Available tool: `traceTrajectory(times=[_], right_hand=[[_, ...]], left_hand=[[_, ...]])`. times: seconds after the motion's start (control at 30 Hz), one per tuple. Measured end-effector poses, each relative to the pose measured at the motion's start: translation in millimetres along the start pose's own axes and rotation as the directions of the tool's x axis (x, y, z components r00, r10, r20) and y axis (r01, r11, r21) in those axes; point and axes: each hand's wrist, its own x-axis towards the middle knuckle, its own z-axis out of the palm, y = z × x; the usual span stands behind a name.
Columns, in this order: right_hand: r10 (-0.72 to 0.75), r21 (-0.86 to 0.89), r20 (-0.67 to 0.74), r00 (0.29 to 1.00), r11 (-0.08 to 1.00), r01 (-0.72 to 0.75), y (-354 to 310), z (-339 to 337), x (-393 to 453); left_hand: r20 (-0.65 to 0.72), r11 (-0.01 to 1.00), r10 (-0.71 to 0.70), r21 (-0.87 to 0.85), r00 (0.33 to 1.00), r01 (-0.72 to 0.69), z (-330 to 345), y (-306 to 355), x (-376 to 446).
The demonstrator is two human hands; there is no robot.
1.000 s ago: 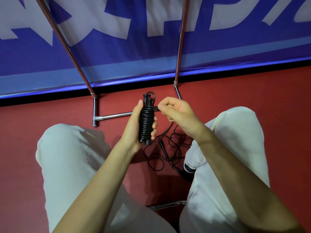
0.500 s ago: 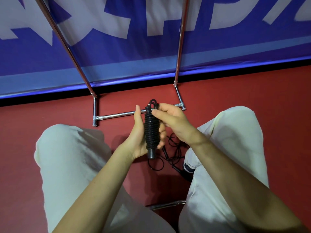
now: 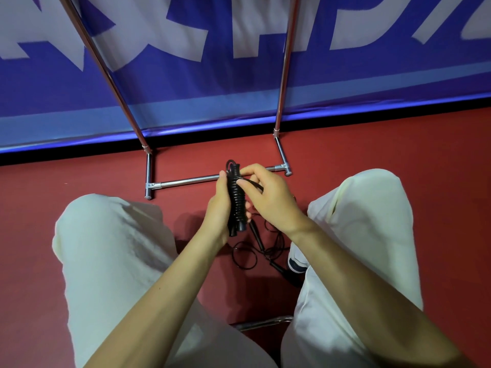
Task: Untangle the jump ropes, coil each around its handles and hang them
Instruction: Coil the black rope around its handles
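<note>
At the centre of the frame, above a red floor (image 3: 79,187), a seated person holds a coiled jump rope (image 3: 236,200) upright between both hands. Black cord is wound in tight turns round its two handles, making a slim, ridged bundle. It looks light and easy to lift; the handles give a stiff core, while the cord is soft, springy and probably smooth, so the turns may slip loose unless pinned. The wrapped middle seems the safest place to grip.

The left hand (image 3: 219,208) is curled round the bundle from the left, thumb pointing up beside it. The right hand (image 3: 268,200) is closed, pinching the free end of the cord (image 3: 251,183) against the upper turns.

Just below the hands, a second jump rope (image 3: 259,248) lies loose and looped on the floor between the knees, beside a shoe (image 3: 296,261).

Further up the frame stands a chrome rack (image 3: 186,180), its poles rising in front of a blue banner (image 3: 239,83).
</note>
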Motion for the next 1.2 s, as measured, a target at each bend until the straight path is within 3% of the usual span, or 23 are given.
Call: traceTrajectory(times=[0.2,0.4,0.63,0.7,0.77,0.9,0.93,1.1,1.2], right_hand=[[-0.011,-0.084,-0.059,0.998,0.996,0.006,6.6,4.4,3.7],[0.225,0.317,0.137,0.965,0.912,-0.258,-5.6,-7.3,10.5],[0.224,0.433,0.23,0.947,0.848,-0.305,-3.3,-14.9,14.3],[0.217,0.473,0.272,0.938,0.818,-0.326,-4.1,-18.9,18.3],[0.174,0.462,0.347,0.921,0.823,-0.33,-4.4,-23.7,20.5],[0.139,0.425,0.582,0.801,0.788,-0.446,-3.6,-25.7,12.2],[0.141,0.43,0.581,0.801,0.783,-0.45,-5.1,-24.9,8.7],[0.221,0.449,0.315,0.923,0.822,-0.35,-9.9,-21.4,2.9],[0.243,0.309,0.111,0.964,0.913,-0.266,2.6,-13.9,5.2]], left_hand=[[0.065,0.995,-0.011,-0.097,0.998,0.017,-7.0,6.1,-1.1],[0.069,0.992,0.036,-0.123,0.997,-0.027,-7.9,11.0,0.1],[0.206,0.987,0.063,-0.158,0.977,-0.03,-5.7,12.7,-5.6],[0.349,0.981,0.015,-0.184,0.937,0.053,-6.6,14.0,-10.0],[0.515,0.971,-0.054,-0.173,0.856,0.165,-10.3,15.3,-14.1],[0.728,0.96,-0.171,-0.027,0.664,0.277,-18.7,15.7,-19.0],[0.719,0.965,-0.174,-0.01,0.673,0.261,-17.0,15.7,-20.5],[0.365,0.994,-0.087,-0.033,0.927,0.107,-8.7,12.9,-6.1],[0.142,0.985,0.002,0.169,0.99,-0.026,-13.9,8.6,9.6]])
